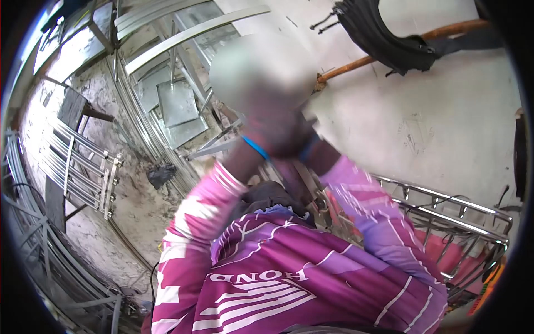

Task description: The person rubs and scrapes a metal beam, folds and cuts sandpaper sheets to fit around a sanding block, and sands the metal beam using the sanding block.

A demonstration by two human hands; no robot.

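Both arms, in purple and white sleeves, reach up and come together close in front of the camera. My left hand (258, 119) and my right hand (297, 128) meet or overlap, smeared by motion, so their fingers cannot be made out. A blue band (256, 147) circles the left wrist, and some blue shows at the right wrist too. Over the hands lies a pale, blurred patch (261, 64); I cannot tell what it is or whether the hands hold anything.
Metal frames (172, 55) and flat metal sheets (177, 104) lie at the upper left. A barred metal piece (83, 167) and long rods are at the left. A chrome rack (450, 203) stands at the right. A black curved part (384, 39) lies by a wooden pole (350, 68).
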